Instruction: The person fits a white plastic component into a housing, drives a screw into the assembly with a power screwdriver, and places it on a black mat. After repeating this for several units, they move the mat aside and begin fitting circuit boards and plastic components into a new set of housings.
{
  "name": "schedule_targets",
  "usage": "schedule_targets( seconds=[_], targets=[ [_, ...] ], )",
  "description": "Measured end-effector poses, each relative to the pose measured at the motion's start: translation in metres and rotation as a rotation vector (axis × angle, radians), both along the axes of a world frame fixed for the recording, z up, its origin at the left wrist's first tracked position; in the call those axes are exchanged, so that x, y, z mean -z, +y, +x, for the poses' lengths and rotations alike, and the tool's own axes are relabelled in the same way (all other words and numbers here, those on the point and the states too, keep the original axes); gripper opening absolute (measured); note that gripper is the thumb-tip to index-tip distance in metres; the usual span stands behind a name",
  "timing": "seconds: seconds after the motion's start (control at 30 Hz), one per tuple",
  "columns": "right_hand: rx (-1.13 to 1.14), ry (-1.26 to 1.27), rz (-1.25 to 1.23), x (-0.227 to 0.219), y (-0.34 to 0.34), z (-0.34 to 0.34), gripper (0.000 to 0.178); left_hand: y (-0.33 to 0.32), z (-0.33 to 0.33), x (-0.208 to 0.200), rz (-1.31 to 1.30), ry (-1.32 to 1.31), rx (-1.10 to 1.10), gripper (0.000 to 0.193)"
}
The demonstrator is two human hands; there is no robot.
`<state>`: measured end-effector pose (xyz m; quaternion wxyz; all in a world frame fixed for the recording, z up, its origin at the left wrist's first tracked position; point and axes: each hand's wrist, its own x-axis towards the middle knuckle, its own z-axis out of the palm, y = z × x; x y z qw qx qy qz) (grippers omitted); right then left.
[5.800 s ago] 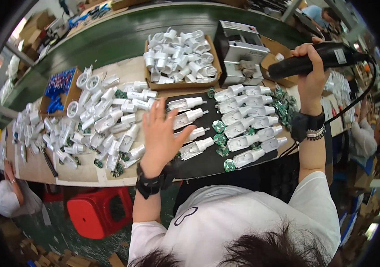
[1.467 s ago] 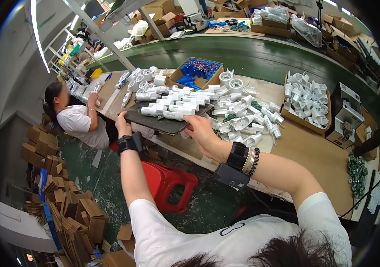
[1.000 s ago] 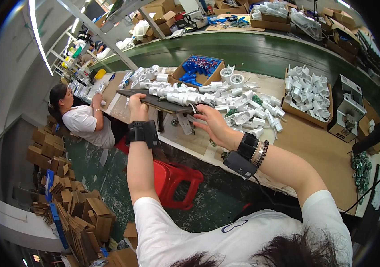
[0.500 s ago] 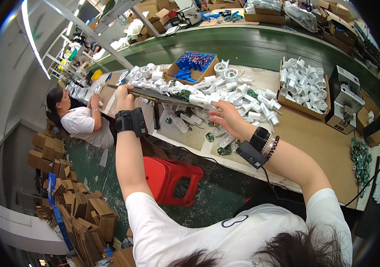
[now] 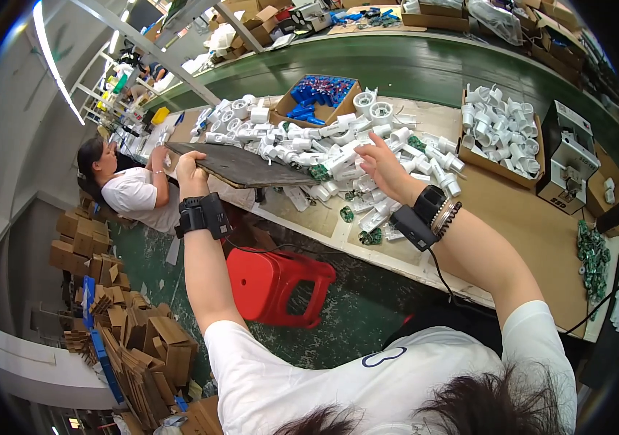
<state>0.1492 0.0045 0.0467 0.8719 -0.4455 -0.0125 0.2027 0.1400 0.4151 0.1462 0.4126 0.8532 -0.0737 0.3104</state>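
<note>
My left hand [image 5: 191, 174] is closed around the left end of a flat dark grey board [image 5: 251, 164] with a brown edge. The board is tilted above the table, its far end reaching the heap of white plastic housings [image 5: 342, 136]. A small green circuit board [image 5: 319, 172] lies at that end. My right hand [image 5: 389, 170] hovers over the right part of the heap, fingers apart, with nothing visible in it. More green circuit boards [image 5: 370, 237] lie along the table's near edge.
Behind the heap stands a carton of blue cylindrical parts [image 5: 309, 110]. To the right are a box of white sockets [image 5: 501, 141] and a black-and-white machine [image 5: 565, 156]. A red stool [image 5: 262, 286] stands below the table. A co-worker [image 5: 131, 188] sits at the left.
The board has tilted so its dark face shows, and its far end has moved down and left. My right hand has risen slightly and turned, fingers pointing up.
</note>
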Motion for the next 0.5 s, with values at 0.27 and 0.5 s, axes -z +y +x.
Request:
schedule_targets(
  seconds=[0.27,0.5],
  targets=[
    [0.019,-0.067,-0.090,0.003,0.005,-0.004,0.085,-0.021,0.014,-0.059,-0.871,0.425,-0.004,0.019],
    [0.027,-0.059,-0.130,0.001,-0.003,-0.001,0.079,-0.016,0.006,-0.052,-0.225,0.131,-0.062,0.019]
  ],
)
